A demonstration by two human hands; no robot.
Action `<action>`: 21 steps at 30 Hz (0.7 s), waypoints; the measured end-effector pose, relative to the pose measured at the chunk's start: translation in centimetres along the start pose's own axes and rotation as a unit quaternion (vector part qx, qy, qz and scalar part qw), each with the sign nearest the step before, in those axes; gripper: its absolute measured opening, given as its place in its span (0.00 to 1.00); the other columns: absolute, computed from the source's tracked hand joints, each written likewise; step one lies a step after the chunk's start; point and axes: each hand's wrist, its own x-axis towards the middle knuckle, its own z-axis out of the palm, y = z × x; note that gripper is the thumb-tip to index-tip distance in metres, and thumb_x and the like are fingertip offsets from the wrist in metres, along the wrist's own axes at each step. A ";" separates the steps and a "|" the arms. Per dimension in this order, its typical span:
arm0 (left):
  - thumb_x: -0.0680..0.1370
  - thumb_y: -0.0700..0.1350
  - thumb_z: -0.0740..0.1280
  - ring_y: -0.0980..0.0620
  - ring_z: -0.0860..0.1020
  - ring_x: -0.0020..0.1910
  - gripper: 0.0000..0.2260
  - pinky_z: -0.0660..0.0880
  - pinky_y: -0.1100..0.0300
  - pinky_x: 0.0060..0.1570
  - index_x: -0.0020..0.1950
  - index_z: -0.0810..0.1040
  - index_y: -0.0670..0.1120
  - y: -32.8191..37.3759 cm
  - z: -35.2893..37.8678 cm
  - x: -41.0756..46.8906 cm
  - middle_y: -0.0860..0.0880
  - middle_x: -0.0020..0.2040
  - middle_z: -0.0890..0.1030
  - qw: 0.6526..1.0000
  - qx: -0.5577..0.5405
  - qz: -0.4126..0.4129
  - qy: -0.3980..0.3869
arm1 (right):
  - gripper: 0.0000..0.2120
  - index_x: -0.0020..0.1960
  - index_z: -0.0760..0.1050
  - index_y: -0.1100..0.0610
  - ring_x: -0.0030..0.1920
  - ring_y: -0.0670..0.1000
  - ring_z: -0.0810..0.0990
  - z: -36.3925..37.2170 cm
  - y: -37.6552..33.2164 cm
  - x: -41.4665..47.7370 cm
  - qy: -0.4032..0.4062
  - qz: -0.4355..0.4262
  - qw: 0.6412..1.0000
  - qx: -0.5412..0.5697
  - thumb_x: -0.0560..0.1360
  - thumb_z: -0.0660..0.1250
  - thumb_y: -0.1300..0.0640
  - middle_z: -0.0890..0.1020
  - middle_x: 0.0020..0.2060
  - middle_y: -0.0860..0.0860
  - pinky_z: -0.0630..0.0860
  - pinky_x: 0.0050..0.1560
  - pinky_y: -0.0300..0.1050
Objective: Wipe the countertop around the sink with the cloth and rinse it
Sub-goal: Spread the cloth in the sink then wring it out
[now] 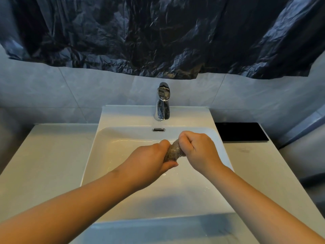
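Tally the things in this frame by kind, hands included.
hands: 2 (left hand, right hand)
cloth: 1, gripped by both hands
faucet: 1
sink: 1
dark plastic sheet: 1
black flat panel: 1
Total: 7

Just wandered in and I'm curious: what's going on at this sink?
A person is holding a brownish cloth over the basin of a white sink. The left hand and the right hand each grip one end of it, and it is bunched into a tight roll, as if being wrung out. No water shows coming from the faucet. The pale countertop lies on either side.
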 end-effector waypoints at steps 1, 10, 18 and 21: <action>0.78 0.61 0.60 0.50 0.76 0.38 0.15 0.72 0.55 0.37 0.52 0.67 0.49 -0.2 0.1 0.0 0.50 0.42 0.78 1.000 0.015 0.005 0.003 | 0.19 0.31 0.68 0.53 0.31 0.51 0.72 0.4 -0.1 0.0 -0.029 0.040 0.998 0.025 0.72 0.49 0.43 0.71 0.26 0.50 0.71 0.32 0.51; 0.77 0.61 0.61 0.54 0.75 0.35 0.17 0.74 0.57 0.37 0.52 0.73 0.48 -1.7 1.5 -0.1 0.51 0.39 0.78 0.996 -0.082 0.005 -0.045 | 0.21 0.36 0.73 0.54 0.33 0.48 0.72 0.4 -0.4 -0.5 -0.202 0.168 0.956 0.133 0.81 0.51 0.46 0.76 0.32 0.51 0.70 0.37 0.40; 0.77 0.54 0.61 0.56 0.61 0.24 0.15 0.54 0.66 0.23 0.53 0.72 0.43 -3.2 0.7 -0.2 0.50 0.30 0.67 0.677 -0.665 -0.115 -0.293 | 0.22 0.69 0.67 0.48 0.54 0.44 0.77 -0.2 0.8 -4.0 0.046 -0.054 0.990 0.120 0.78 0.52 0.43 0.75 0.62 0.40 0.73 0.48 0.32; 0.77 0.55 0.61 0.58 0.62 0.24 0.15 0.54 0.66 0.23 0.54 0.72 0.43 -2.9 0.4 0.1 0.50 0.31 0.66 0.621 -0.673 -0.106 -0.387 | 0.17 0.59 0.77 0.54 0.48 0.45 0.80 0.5 -0.4 -4.0 0.078 -0.081 0.980 0.163 0.78 0.56 0.48 0.81 0.51 0.46 0.76 0.45 0.34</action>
